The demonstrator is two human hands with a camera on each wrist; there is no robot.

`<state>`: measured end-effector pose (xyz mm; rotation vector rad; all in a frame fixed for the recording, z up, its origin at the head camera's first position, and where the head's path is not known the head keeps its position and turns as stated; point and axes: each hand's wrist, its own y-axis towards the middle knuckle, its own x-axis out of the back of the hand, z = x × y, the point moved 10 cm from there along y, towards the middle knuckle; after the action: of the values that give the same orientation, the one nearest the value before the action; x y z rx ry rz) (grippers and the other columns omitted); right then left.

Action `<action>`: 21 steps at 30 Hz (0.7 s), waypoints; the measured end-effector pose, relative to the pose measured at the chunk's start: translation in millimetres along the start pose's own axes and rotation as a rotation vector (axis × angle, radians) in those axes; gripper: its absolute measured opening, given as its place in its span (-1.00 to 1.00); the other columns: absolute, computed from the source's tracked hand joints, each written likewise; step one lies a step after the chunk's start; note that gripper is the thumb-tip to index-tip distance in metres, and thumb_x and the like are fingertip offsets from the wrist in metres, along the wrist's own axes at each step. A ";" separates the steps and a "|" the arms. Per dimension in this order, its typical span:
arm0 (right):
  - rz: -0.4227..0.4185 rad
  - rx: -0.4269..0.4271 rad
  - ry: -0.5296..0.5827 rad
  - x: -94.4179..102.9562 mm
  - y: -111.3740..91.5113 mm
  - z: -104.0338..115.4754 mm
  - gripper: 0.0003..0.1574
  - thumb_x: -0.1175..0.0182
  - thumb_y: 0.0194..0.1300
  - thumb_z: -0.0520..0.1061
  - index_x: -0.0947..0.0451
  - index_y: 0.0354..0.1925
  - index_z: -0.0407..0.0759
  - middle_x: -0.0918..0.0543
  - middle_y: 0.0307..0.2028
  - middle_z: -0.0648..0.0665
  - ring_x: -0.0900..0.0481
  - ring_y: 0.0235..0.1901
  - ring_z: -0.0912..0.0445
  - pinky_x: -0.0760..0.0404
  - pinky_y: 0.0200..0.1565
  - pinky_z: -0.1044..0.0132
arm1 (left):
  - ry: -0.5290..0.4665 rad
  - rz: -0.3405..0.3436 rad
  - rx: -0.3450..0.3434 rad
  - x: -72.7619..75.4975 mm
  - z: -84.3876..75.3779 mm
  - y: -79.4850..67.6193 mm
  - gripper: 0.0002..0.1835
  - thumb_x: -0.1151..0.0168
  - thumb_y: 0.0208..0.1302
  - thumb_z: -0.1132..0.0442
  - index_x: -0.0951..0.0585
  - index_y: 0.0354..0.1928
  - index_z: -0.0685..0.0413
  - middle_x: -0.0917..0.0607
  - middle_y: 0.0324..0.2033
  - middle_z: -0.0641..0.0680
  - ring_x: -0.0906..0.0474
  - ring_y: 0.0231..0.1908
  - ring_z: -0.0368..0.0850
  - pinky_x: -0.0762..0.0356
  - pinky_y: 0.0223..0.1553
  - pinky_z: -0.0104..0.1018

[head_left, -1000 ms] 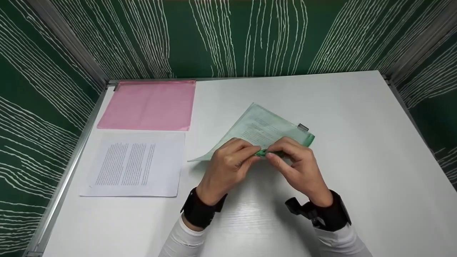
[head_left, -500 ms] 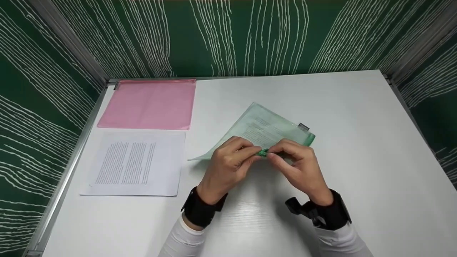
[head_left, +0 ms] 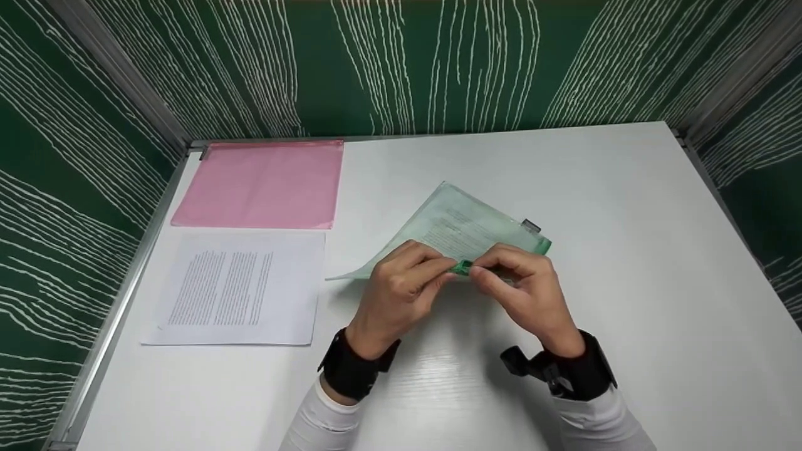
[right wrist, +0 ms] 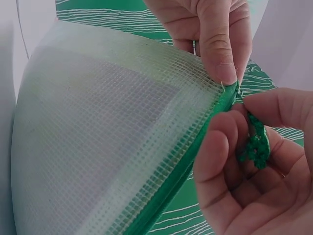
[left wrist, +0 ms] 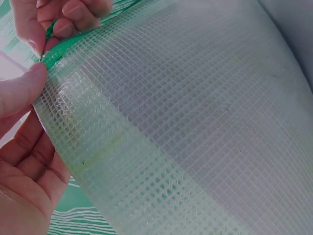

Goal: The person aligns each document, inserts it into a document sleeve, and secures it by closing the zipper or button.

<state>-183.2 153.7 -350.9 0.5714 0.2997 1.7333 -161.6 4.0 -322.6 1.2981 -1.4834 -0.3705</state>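
Observation:
A translucent green mesh zipper pouch with a printed sheet inside is raised at its near side. My left hand pinches its corner between thumb and fingers, at the end of the green zipper edge. Right beside it, my right hand pinches a thin green strand between thumb and forefinger. From that strand a knotted green cord hangs against the curled fingers in the right wrist view. The fingertips of both hands are close together at the corner.
A pink zipper pouch lies flat at the table's back left. Nearer, a printed white sheet lies on the white table. A dark tab sticks out from the green pouch's far right edge. Green walls stand behind and beside the table.
My right fingertips have shifted very slightly to the right, and a little more green shows between the two hands. The pouch and my left hand are almost unmoved.

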 end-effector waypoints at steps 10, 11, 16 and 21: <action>-0.017 -0.031 -0.007 4.5 0.8 -4.5 -0.81 -0.23 0.37 -0.45 -0.69 -0.35 -0.27 -0.53 -0.52 -0.07 -0.45 -0.54 0.15 -0.45 -0.44 0.35 | -0.016 -0.018 -0.002 2.3 0.4 -0.3 -0.87 -0.48 0.20 0.41 -0.79 -0.20 0.20 -0.68 -0.35 0.06 -0.58 -0.33 -0.12 -0.54 -0.28 -0.39; -0.016 -0.031 -0.006 4.5 0.8 -4.4 -0.81 -0.23 0.37 -0.45 -0.69 -0.34 -0.27 -0.53 -0.52 -0.07 -0.45 -0.54 0.15 -0.45 -0.44 0.35 | -0.017 -0.019 0.001 2.3 0.5 -0.3 -0.87 -0.48 0.20 0.41 -0.79 -0.20 0.20 -0.68 -0.34 0.06 -0.58 -0.33 -0.12 -0.54 -0.28 -0.39; -0.011 -0.014 0.008 3.0 0.5 -2.6 -0.79 -0.19 0.40 -0.45 -0.68 -0.32 -0.28 -0.54 -0.50 -0.08 -0.45 -0.51 0.14 -0.45 -0.42 0.35 | -0.029 -0.003 0.027 0.4 2.2 -0.8 -0.88 -0.45 0.25 0.39 -0.78 -0.18 0.19 -0.68 -0.32 0.05 -0.58 -0.30 -0.13 -0.54 -0.26 -0.37; -0.004 0.008 0.014 2.2 0.1 -0.7 -0.78 -0.17 0.40 -0.47 -0.68 -0.31 -0.27 -0.56 -0.47 -0.09 -0.45 -0.49 0.14 -0.45 -0.41 0.35 | -0.030 0.024 0.042 -2.5 2.1 0.0 -0.87 -0.44 0.30 0.31 -0.78 -0.15 0.19 -0.68 -0.30 0.04 -0.58 -0.28 -0.14 -0.54 -0.23 -0.36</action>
<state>-184.0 155.8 -351.0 0.5644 0.3180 1.7331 -163.8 5.3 -324.7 1.3119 -1.5378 -0.3456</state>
